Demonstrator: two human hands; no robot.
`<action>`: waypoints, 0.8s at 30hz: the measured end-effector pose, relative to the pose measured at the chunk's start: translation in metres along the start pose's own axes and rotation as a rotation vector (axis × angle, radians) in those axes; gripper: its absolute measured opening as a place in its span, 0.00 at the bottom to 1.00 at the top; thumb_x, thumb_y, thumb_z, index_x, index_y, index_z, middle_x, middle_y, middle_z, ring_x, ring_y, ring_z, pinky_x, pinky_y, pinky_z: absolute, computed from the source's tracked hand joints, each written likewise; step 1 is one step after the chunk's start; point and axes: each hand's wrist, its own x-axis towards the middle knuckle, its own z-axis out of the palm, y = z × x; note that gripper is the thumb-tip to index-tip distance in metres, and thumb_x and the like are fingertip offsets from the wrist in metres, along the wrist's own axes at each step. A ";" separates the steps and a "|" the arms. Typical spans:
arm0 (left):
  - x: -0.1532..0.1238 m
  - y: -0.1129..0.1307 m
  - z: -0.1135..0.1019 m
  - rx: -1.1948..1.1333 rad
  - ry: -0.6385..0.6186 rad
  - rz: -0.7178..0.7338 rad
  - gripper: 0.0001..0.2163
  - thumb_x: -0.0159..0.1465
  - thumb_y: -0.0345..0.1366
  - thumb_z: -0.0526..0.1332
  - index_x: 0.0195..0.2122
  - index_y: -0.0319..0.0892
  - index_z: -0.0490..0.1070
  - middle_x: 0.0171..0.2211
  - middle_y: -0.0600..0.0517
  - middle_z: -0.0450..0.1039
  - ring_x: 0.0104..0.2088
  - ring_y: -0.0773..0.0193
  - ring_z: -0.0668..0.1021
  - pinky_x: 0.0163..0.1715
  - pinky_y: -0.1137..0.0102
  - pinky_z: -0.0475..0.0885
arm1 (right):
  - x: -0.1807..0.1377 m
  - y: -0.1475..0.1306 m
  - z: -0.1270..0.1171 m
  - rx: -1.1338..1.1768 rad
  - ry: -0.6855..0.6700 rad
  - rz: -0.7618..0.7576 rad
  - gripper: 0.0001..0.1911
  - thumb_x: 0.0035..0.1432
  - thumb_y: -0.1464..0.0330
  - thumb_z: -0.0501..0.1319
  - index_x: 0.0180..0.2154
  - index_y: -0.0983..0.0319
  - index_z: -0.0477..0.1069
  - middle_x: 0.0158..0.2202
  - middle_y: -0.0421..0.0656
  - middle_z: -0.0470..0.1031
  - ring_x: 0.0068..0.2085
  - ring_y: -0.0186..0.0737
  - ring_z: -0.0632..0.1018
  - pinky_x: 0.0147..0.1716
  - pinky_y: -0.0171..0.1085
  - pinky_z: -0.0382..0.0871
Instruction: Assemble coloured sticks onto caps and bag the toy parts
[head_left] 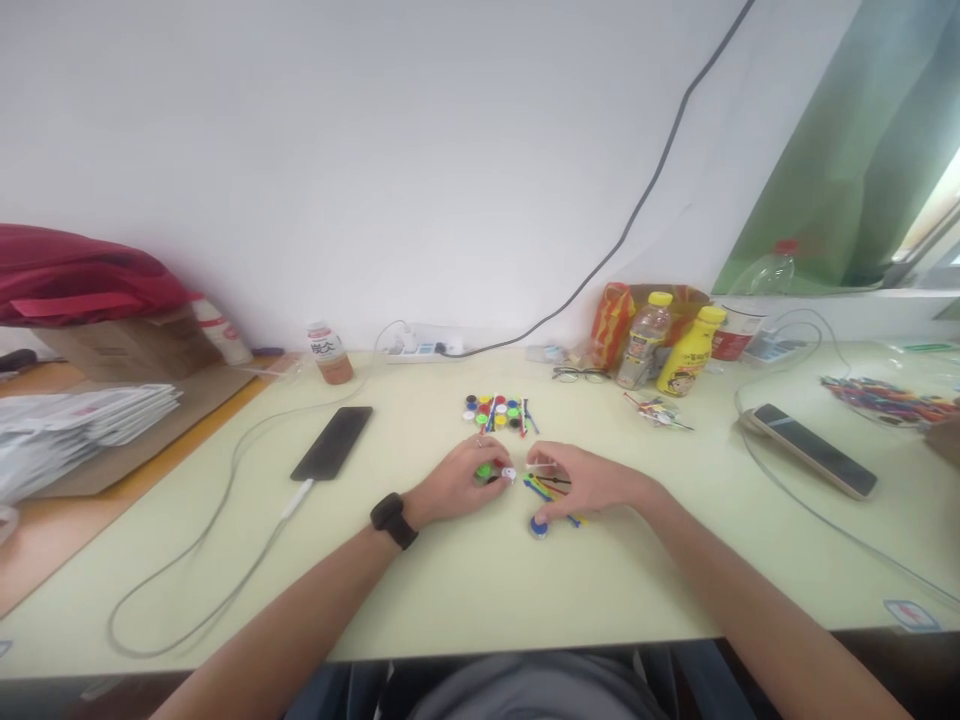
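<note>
A few small round pieces, green, red and white, lie on the pale table right in front of the person. The left hand curls its fingers over them, fingertips closed down on the little group, probably so that such light parts do not roll or scatter. Just beside them, the right hand has thumb and forefinger pinched on a thin pale piece, too small to identify. It is a fine tip grip that suits something so slight. The rest of that hand rests over a handful of coloured sticks, and a blue disc sits on the table just in front of it. Both wrists lie on the surface, which likely steadies the fingers. A little beyond the hands, a tidy cluster of coloured caps and sticks is laid within easy reach. Farther out are a dark phone on its cable to the left and drink bottles by the wall.
</note>
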 end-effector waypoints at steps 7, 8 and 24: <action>0.000 -0.009 0.004 0.055 0.027 0.009 0.09 0.71 0.39 0.59 0.47 0.46 0.78 0.50 0.47 0.78 0.53 0.55 0.76 0.56 0.59 0.72 | 0.003 0.013 -0.011 -0.038 0.046 0.063 0.21 0.55 0.50 0.68 0.42 0.58 0.74 0.38 0.42 0.77 0.35 0.40 0.75 0.34 0.37 0.70; 0.000 -0.010 0.004 0.064 0.029 0.012 0.10 0.72 0.39 0.58 0.47 0.46 0.78 0.50 0.48 0.78 0.53 0.55 0.76 0.57 0.59 0.71 | 0.002 0.015 -0.014 -0.042 0.064 0.074 0.20 0.56 0.50 0.67 0.42 0.58 0.74 0.36 0.41 0.76 0.34 0.40 0.74 0.33 0.37 0.69; -0.003 -0.004 0.005 0.066 -0.018 0.053 0.12 0.73 0.40 0.59 0.53 0.49 0.79 0.52 0.47 0.78 0.52 0.54 0.77 0.58 0.57 0.70 | -0.010 0.018 -0.035 -0.047 0.008 0.128 0.28 0.49 0.55 0.73 0.49 0.57 0.72 0.43 0.42 0.76 0.40 0.43 0.75 0.41 0.39 0.70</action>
